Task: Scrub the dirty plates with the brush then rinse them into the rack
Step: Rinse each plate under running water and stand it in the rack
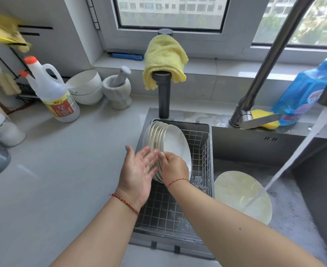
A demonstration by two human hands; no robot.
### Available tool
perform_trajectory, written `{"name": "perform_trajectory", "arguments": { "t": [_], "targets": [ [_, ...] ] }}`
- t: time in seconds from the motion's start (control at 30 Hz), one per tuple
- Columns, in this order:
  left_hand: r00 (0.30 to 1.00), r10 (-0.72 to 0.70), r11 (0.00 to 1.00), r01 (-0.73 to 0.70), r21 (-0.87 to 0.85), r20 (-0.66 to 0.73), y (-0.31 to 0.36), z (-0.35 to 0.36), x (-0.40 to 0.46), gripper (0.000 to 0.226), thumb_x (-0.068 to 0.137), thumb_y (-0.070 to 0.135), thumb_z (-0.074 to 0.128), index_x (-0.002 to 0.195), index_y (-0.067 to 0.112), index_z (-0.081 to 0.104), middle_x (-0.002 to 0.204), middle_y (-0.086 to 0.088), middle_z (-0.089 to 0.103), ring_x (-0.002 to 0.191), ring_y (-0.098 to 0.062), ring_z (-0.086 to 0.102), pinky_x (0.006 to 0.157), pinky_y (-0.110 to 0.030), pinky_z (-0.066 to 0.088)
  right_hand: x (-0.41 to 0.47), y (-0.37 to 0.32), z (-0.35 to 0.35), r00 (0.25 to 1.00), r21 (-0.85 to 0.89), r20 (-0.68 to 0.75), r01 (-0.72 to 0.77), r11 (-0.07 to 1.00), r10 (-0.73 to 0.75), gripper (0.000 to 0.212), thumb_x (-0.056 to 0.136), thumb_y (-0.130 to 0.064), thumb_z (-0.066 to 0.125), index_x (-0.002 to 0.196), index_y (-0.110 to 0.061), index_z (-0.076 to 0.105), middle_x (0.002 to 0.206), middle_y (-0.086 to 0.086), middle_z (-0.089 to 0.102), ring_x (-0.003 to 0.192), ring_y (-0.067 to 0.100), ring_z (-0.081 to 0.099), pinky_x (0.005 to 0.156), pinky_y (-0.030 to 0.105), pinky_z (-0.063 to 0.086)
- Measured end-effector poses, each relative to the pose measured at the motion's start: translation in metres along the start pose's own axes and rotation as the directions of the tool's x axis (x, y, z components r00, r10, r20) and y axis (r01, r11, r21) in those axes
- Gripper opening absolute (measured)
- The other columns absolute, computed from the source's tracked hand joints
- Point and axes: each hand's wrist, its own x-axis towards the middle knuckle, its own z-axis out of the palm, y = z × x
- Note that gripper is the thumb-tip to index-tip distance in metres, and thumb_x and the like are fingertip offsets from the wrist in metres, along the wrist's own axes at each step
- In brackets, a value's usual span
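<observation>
Grey countertop, frame left. Right hand pinches front plate rim in wire rack, frame centre; left hand fingers spread beside plate stack. Dirty plate in sink under running water.

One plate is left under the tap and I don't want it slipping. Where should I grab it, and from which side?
Take the plate in the sink by its upper left rim, reaching from the rack side. It lies tilted against that wall, so that edge is raised and lies away from the water stream.

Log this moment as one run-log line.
stage: racking | right hand: gripping front plate rim | left hand: open, steadying stack | wire rack: plates on edge | sink: plate under running water
</observation>
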Motion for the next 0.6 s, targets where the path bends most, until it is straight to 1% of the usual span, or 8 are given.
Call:
{"name": "perform_trajectory", "arguments": {
  "t": [0.07,0.13,0.2,0.23,0.33,0.37,0.47,0.6],
  "targets": [
    [1.0,0.014,1.0,-0.014,0.004,-0.006,-0.001,0.002,-0.002,0.077,0.099,0.063,0.014,0.146,0.008,0.04,0.142,-0.015,0.054,0.133,-0.025,0.049,0.118,-0.043,0.03,-0.003,0.0,-0.004,1.0,0.065,0.017,0.012,0.998,-0.013,0.035,0.101,-0.032,0.039,0.096,-0.013,0.068,0.065,-0.002,0.058,0.068,0.017,0.054,0.058,0.029,0.04],
    [0.999,0.046,0.999,-0.045,0.028,-0.013,-0.002,0.007,-0.005,0.073,0.1,0.061,0.015,0.144,0.01,0.043,0.14,-0.013,0.056,0.131,-0.024,0.05,0.117,-0.043,0.031,-0.007,0.002,-0.012,0.999,0.117,-0.001,0.042,0.992,-0.042,0.034,0.101,-0.028,0.041,0.104,-0.006,0.067,0.086,0.01,0.07,0.086,0.026,0.061,0.072,0.031,0.046],
    [0.995,0.1,0.992,-0.098,0.081,-0.018,-0.004,0.016,-0.009,0.067,0.102,0.058,0.016,0.139,0.013,0.048,0.137,-0.009,0.059,0.129,-0.021,0.052,0.115,-0.042,0.034,-0.014,0.005,-0.025,0.997,0.149,-0.049,0.059,0.987,-0.053,0.035,0.101,-0.029,0.041,0.114,-0.008,0.066,0.108,0.009,0.07,0.098,0.018,0.061,0.086,0.028,0.046],
    [0.991,0.129,0.986,-0.126,0.113,-0.018,-0.006,0.021,-0.011,0.063,0.102,0.056,0.017,0.135,0.014,0.05,0.134,-0.008,0.06,0.127,-0.019,0.054,0.114,-0.041,0.036,-0.019,0.007,-0.032,0.996,0.162,-0.073,0.064,0.985,-0.053,0.034,0.101,-0.03,0.042,0.116,-0.012,0.066,0.109,0.004,0.07,0.095,0.011,0.059,0.086,0.025,0.045],
    [0.984,0.176,0.957,-0.178,0.229,0.03,-0.02,0.044,-0.018,0.049,0.104,0.048,0.022,0.123,0.02,0.057,0.126,-0.002,0.065,0.122,-0.014,0.057,0.109,-0.038,0.04,-0.035,0.028,-0.059,0.988,0.203,-0.15,0.062,0.977,-0.031,0.031,0.098,-0.034,0.046,0.084,-0.018,0.069,0.072,-0.004,0.064,0.071,0.011,0.054,0.071,0.033,0.047],
    [0.983,0.177,0.943,-0.186,0.275,0.055,-0.028,0.052,-0.021,0.044,0.103,0.047,0.025,0.12,0.023,0.058,0.124,-0.001,0.066,0.12,-0.012,0.059,0.108,-0.037,0.042,-0.042,0.036,-0.069,0.987,0.197,-0.157,0.05,0.979,-0.019,0.036,0.097,-0.034,0.048,0.074,-0.013,0.065,0.063,-0.001,0.058,0.063,0.013,0.051,0.066,0.036,0.047],
    [0.984,0.112,0.903,-0.16,0.4,0.14,-0.056,0.073,-0.028,0.036,0.105,0.04,0.03,0.119,0.024,0.059,0.121,0.001,0.067,0.118,-0.01,0.06,0.105,-0.033,0.045,-0.06,0.069,-0.1,0.991,0.101,-0.127,-0.025,0.995,0.038,0.04,0.095,-0.032,0.05,0.066,-0.007,0.061,0.061,0.013,0.054,0.057,0.017,0.047,0.059,0.036,0.044],
    [0.977,-0.1,0.873,-0.005,0.488,0.189,-0.096,0.098,-0.032,0.033,0.106,0.036,0.032,0.122,0.019,0.056,0.13,-0.006,0.061,0.119,-0.015,0.059,0.099,-0.027,0.047,-0.067,0.129,-0.14,0.957,-0.063,-0.078,-0.286,0.956,0.281,0.033,0.09,-0.027,0.056,0.069,-0.002,0.063,0.067,0.008,0.059,0.065,0.018,0.05,0.064,0.031,0.042]
  ]
}}
